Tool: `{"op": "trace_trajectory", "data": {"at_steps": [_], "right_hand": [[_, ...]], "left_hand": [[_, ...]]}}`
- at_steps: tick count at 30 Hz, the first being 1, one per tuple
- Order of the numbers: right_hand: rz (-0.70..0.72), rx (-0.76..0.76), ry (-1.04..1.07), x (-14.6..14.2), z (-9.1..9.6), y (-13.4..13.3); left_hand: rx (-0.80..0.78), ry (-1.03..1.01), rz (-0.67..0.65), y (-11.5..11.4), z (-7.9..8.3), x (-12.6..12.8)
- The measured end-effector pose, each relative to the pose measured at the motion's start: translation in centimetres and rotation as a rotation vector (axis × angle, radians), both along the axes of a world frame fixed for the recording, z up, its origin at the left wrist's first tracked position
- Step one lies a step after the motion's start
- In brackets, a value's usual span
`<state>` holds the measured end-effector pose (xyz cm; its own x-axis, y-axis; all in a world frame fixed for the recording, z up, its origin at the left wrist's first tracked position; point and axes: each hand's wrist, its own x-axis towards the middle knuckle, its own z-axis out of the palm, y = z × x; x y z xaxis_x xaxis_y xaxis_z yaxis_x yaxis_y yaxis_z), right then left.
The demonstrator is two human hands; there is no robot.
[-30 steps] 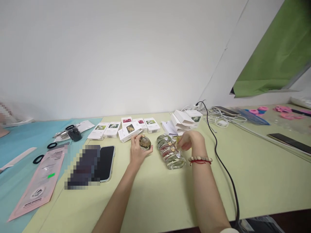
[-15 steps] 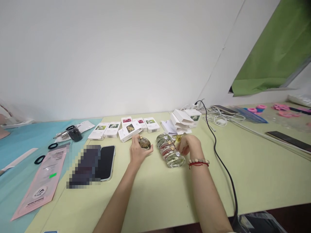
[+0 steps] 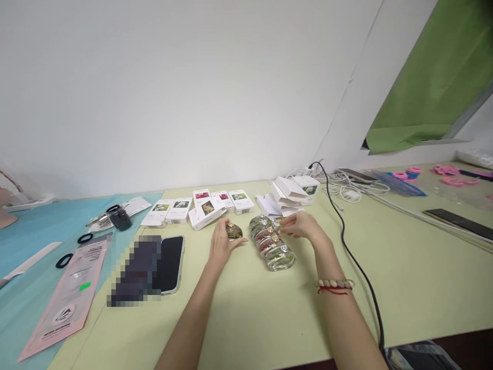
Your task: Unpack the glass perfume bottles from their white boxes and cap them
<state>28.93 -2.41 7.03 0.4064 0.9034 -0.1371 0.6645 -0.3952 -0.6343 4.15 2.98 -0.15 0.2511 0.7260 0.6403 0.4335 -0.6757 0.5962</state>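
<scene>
My left hand (image 3: 222, 242) is curled around a dark amber glass perfume bottle (image 3: 234, 231) with a gold top, keeping it at the table surface. To its right, several rounded glass perfume bottles (image 3: 272, 261) stand pressed together in a slanting row. Some look green-clear, others reddish, with silver or gold tops. Over the far right side of that row, my right hand (image 3: 302, 226) has its thumb and fingertips drawn together beside a silver top (image 3: 276, 224). Whether they grip that top or something small behind it is hidden.
White picture boxes (image 3: 179, 210) lie behind my left hand, and opened white cartons (image 3: 288, 191) behind the row. A phone (image 3: 171, 264) is at left, near a pink packet (image 3: 69, 303) on blue cloth. A black cable (image 3: 354, 257) crosses the table at right.
My right hand has risen from beside the bottle row, and its fingertips now show near a silver top. The left hand still holds the dark bottle. The view has shifted slightly.
</scene>
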Motion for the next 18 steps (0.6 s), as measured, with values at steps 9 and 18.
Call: {"op": "trace_trajectory", "data": {"at_steps": [9, 18], "right_hand": [[0.057, -0.139, 0.252, 0.8, -1.6, 0.5], [0.059, -0.163, 0.247, 0.8, -1.9, 0.5]], "left_hand": [[0.040, -0.264, 0.379, 0.4, 0.7, -1.0], [-0.048, 0.101, 0.563, 1.3, -0.6, -1.9]]}}
